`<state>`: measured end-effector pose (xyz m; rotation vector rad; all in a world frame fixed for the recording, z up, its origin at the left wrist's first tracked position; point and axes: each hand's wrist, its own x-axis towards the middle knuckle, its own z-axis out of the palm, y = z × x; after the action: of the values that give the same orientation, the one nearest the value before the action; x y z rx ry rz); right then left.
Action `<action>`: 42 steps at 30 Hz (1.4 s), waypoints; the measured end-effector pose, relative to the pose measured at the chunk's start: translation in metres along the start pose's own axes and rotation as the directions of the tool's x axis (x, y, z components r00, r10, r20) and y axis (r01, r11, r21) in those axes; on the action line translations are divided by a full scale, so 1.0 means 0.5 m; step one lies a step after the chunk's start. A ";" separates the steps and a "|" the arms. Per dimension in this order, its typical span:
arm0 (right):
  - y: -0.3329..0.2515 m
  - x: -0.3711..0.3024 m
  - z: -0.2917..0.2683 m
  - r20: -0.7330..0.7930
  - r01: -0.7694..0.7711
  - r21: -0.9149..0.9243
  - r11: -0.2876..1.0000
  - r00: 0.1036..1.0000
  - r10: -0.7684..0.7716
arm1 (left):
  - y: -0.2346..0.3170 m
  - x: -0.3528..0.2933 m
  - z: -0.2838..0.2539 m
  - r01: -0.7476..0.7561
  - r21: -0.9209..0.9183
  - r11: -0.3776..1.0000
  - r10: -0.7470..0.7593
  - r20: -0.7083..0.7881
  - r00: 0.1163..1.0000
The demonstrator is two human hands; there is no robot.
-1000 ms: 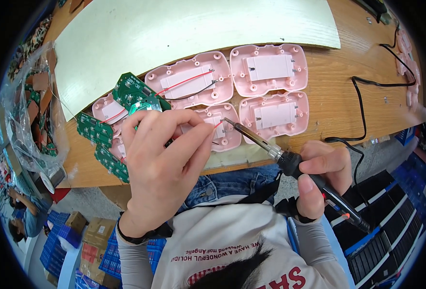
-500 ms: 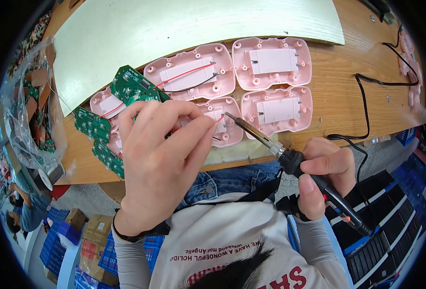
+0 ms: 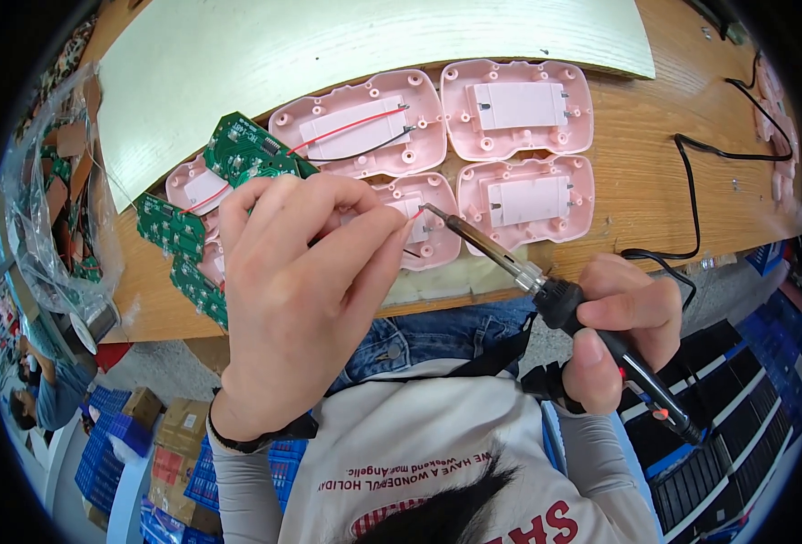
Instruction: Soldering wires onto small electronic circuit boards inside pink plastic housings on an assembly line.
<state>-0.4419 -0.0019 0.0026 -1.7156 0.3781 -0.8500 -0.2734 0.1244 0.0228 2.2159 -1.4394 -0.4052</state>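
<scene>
My left hand (image 3: 297, 281) is closed in a pinch on the end of a thin red wire (image 3: 415, 217). It hovers over a pink plastic shell (image 3: 442, 245), covering much of it. My right hand (image 3: 632, 313) grips the black handle of a soldering iron (image 3: 560, 304). Its tip meets the red wire's end at a metal tab by the shell's battery box. A black wire end also shows below my left fingers. Behind lies another pink shell (image 3: 283, 122) with a red and a black wire attached to its tabs.
Two pink shells without wires, one (image 3: 578, 100) behind the other (image 3: 578, 213), lie at the right. Green circuit boards (image 3: 170, 227) overlap shells at left, beside a plastic bag (image 3: 102, 218) of boards. A pale board (image 3: 374, 41) spans the back. A black cord (image 3: 691, 199) loops across the wooden table.
The view has shifted slightly. Both hands hold nearly the same pose, and the iron's tip stays at the red wire's end.
</scene>
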 end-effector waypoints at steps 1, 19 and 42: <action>0.000 0.000 -0.004 0.001 0.027 0.015 1.000 1.000 -0.027 | 0.000 0.000 0.000 0.001 0.000 1.000 -0.001 0.000 1.000; -0.005 -0.010 -0.054 -0.337 -0.084 0.031 0.996 0.937 0.089 | 0.004 0.003 -0.003 0.024 -0.010 1.000 -0.023 0.020 1.000; -0.008 -0.020 -0.060 -0.241 -0.071 0.120 0.990 0.966 0.098 | -0.034 -0.010 -0.004 -0.272 0.039 0.961 0.269 0.065 0.961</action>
<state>-0.4706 -0.0150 0.0060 -1.4848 0.5572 -1.0060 -0.2611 0.1352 0.0156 2.0178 -1.7722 -0.3481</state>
